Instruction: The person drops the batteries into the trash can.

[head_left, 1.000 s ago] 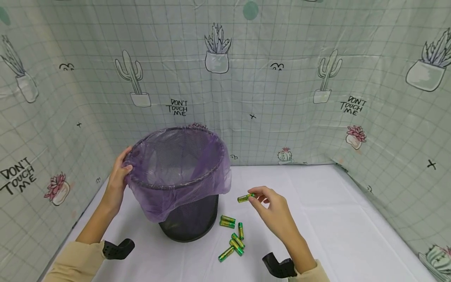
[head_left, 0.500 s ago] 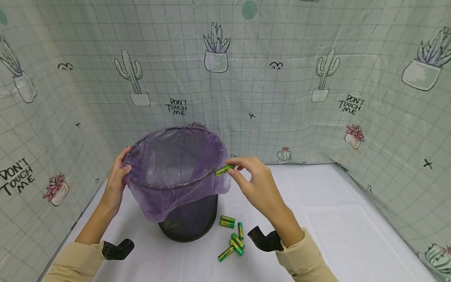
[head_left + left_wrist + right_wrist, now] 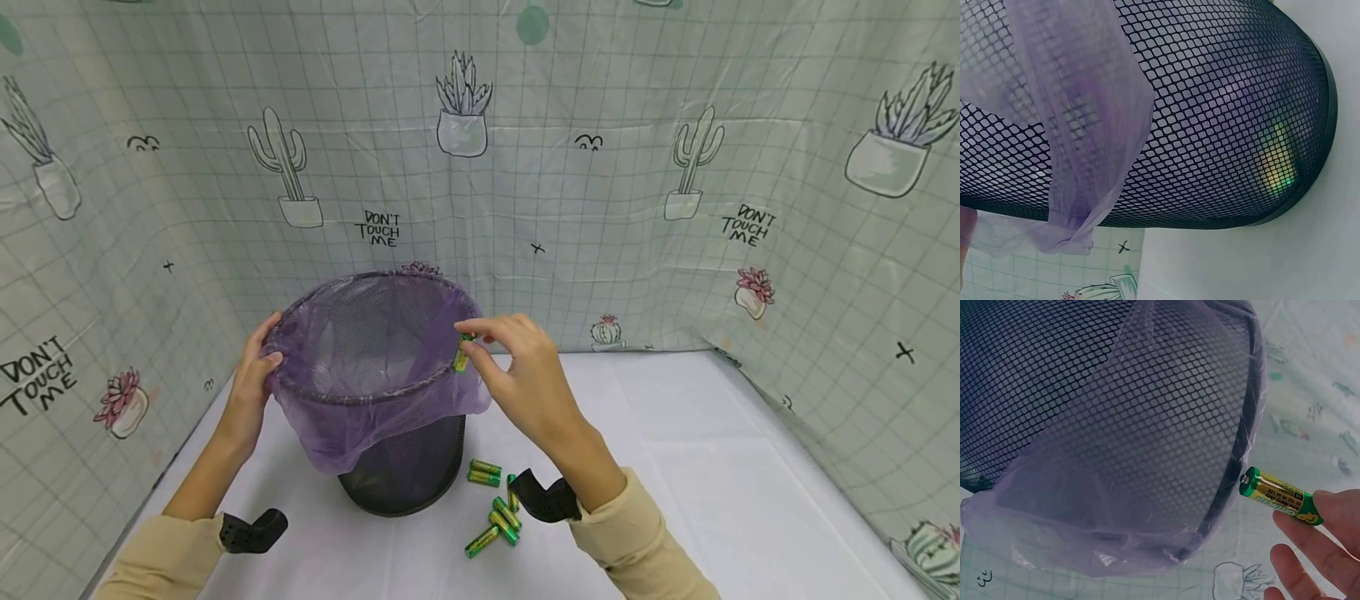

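A black mesh wastebasket (image 3: 405,467) lined with a thin purple bag (image 3: 330,433) stands on the white tabletop. At its left rim my left hand (image 3: 251,379) grips the edge, thumb over the bag. My right hand (image 3: 525,375) pinches a green and yellow battery (image 3: 1279,495) between thumb and fingers, right at the wastebasket's right rim. In the head view that battery points downward and overlaps the rim. Through the mesh in the left wrist view, a yellow-green patch (image 3: 1277,165) shows near the bottom.
Several loose green batteries (image 3: 504,521) lie on the white tabletop (image 3: 712,467) to the right of the wastebasket, below my right forearm. A light green curtain (image 3: 540,192) with cactus drawings surrounds the back and sides.
My right hand has carried the battery up and left from over the tabletop to the wastebasket's rim, and the battery has turned downward. My left hand stays on the rim.
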Action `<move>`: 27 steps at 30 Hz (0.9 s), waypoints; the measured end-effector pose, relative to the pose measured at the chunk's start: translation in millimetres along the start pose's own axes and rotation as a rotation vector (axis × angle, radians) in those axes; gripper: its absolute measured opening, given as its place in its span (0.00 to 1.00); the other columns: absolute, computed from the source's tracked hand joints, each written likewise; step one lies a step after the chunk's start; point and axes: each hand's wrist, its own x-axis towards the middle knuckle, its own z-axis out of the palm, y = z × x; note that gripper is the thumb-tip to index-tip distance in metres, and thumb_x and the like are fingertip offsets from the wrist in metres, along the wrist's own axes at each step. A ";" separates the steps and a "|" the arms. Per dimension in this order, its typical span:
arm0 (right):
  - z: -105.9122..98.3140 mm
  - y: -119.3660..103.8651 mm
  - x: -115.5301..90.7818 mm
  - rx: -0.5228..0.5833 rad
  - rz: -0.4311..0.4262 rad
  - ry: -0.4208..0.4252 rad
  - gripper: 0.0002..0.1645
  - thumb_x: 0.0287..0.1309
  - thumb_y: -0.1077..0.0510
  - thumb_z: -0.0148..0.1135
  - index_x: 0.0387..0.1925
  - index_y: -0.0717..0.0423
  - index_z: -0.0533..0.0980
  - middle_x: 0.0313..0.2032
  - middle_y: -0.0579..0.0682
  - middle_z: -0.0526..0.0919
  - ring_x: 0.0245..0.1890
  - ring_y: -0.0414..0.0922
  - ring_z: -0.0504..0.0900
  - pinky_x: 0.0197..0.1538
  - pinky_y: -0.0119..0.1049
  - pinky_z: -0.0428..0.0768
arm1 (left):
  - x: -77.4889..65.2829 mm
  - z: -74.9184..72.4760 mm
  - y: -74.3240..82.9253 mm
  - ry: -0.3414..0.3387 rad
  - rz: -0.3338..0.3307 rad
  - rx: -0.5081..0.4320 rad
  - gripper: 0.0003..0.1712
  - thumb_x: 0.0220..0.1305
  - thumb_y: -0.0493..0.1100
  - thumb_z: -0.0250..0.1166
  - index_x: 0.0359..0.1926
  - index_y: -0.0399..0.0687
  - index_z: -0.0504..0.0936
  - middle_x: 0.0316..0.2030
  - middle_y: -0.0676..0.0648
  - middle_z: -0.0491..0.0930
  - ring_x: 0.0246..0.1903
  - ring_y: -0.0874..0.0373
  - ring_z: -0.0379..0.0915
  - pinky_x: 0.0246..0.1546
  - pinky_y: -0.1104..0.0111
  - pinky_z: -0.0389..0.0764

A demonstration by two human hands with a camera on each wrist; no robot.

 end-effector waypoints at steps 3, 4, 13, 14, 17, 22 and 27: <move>2.4 -1.9 2.5 0.006 -0.023 0.010 0.12 0.57 0.61 0.60 0.44 0.53 0.81 0.39 0.46 0.84 0.39 0.44 0.74 0.47 0.40 0.70 | 0.1 -0.2 -0.3 0.002 -0.002 0.005 0.35 0.65 0.49 0.40 0.72 0.55 0.45 0.71 0.46 0.40 0.68 0.55 0.42 0.60 0.72 0.51; 3.4 -2.3 3.3 0.009 -0.031 0.012 0.12 0.57 0.61 0.60 0.44 0.53 0.81 0.39 0.46 0.84 0.40 0.45 0.74 0.47 0.40 0.69 | 0.1 -0.3 -0.3 0.003 -0.002 0.005 0.35 0.65 0.49 0.40 0.72 0.55 0.45 0.71 0.46 0.40 0.68 0.55 0.42 0.60 0.71 0.50; 13.5 -4.6 8.5 -0.009 -0.073 -0.009 0.13 0.59 0.61 0.59 0.46 0.54 0.80 0.41 0.47 0.84 0.42 0.44 0.73 0.48 0.41 0.67 | -0.6 0.1 0.0 0.002 -0.008 0.007 0.35 0.65 0.49 0.40 0.72 0.55 0.44 0.72 0.45 0.39 0.68 0.55 0.41 0.61 0.71 0.50; 14.2 -5.1 9.1 -0.015 -0.078 -0.012 0.13 0.59 0.61 0.59 0.46 0.54 0.80 0.42 0.47 0.84 0.42 0.44 0.73 0.47 0.41 0.67 | -0.7 -0.1 -0.2 0.003 -0.006 0.008 0.35 0.65 0.49 0.40 0.72 0.55 0.44 0.72 0.45 0.39 0.68 0.55 0.41 0.60 0.73 0.50; 17.4 -4.7 10.5 -0.034 -0.092 -0.020 0.13 0.57 0.62 0.60 0.45 0.54 0.80 0.41 0.48 0.84 0.41 0.44 0.73 0.45 0.40 0.66 | -1.1 -0.2 -0.4 0.005 -0.002 0.011 0.35 0.65 0.49 0.40 0.72 0.54 0.45 0.71 0.45 0.39 0.68 0.55 0.41 0.58 0.76 0.52; 22.4 -1.2 10.1 -0.094 -0.107 -0.051 0.12 0.55 0.63 0.62 0.42 0.53 0.82 0.37 0.46 0.85 0.38 0.44 0.72 0.41 0.38 0.63 | -1.4 0.7 0.6 0.004 -0.001 0.012 0.35 0.66 0.49 0.39 0.72 0.54 0.44 0.72 0.43 0.38 0.68 0.54 0.40 0.62 0.71 0.48; 25.8 3.3 10.2 -0.157 -0.104 -0.088 0.10 0.55 0.63 0.62 0.39 0.51 0.83 0.33 0.44 0.83 0.36 0.44 0.70 0.40 0.38 0.62 | -0.8 1.4 0.6 0.005 0.004 0.007 0.35 0.65 0.49 0.40 0.72 0.54 0.45 0.72 0.44 0.39 0.69 0.55 0.40 0.64 0.66 0.44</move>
